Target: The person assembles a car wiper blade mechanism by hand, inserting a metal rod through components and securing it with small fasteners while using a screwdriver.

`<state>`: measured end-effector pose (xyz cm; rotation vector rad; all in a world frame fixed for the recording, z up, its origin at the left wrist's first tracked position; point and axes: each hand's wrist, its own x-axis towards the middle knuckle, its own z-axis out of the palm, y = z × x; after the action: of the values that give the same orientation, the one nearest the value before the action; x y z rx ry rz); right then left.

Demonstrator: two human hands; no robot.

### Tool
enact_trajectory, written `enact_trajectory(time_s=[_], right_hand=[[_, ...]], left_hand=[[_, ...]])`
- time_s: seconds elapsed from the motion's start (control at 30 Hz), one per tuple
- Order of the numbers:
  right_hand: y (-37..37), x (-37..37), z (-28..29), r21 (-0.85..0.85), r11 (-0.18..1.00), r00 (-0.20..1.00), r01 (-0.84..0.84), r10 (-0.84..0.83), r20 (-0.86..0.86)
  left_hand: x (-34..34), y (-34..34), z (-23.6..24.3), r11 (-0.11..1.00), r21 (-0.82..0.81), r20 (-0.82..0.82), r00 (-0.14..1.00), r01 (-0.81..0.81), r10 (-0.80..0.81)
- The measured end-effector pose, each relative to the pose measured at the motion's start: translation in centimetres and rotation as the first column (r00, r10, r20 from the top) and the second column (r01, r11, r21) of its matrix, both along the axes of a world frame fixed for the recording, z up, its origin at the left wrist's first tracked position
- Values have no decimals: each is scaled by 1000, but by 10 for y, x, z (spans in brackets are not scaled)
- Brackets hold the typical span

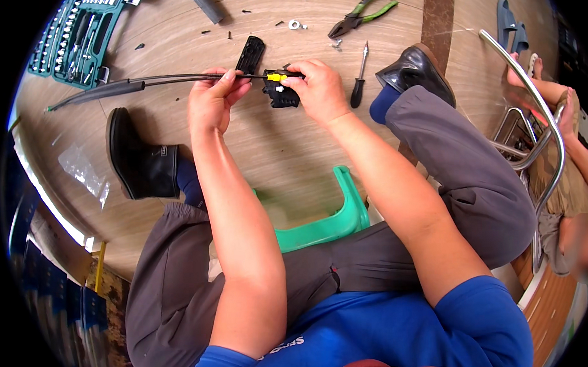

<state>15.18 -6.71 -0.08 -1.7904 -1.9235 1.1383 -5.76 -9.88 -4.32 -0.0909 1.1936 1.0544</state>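
My left hand (213,99) is closed, pinching a thin black cable (174,78) that runs off to the left. A thicker dark sleeve (109,93) covers part of that cable, and its tip shows green. My right hand (320,92) is closed too, with thumb and fingers on a small yellow connector (275,77) at the cable's right end. Right below the connector is a black plastic housing (282,98) with a small white spot; whether my right fingers also grip it is hard to see. A ribbed black cover (251,52) lies on the floor just beyond my hands.
Pliers with green handles (363,14), a screwdriver (361,74), a white ring (293,25) and several screws lie on the floor. A green socket-set case (85,42) stands far left. Below my arms is a green stool (328,227). Another person sits right, beyond a metal chair frame (540,97).
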Motion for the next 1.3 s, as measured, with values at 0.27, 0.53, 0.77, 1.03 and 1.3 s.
enact_trajectory(time_s=[0.27,0.53,0.77,1.03,1.3], right_hand=[[13,-4,5,-187,982,997,-18,32,75],[18,-9,9,-252,967,982,-29,75,176],[18,-8,11,-294,956,985,13,38,168],[13,-7,11,-229,973,996,13,7,84],[12,-6,8,-204,979,997,2,14,77]], left_hand=[[0,0,-8,996,91,12,1000,7,-9],[7,-6,-10,977,197,128,990,-79,55],[24,17,12,988,-155,27,999,-22,27],[32,18,13,987,-154,107,994,49,-32],[30,20,14,980,-184,81,994,81,-67]])
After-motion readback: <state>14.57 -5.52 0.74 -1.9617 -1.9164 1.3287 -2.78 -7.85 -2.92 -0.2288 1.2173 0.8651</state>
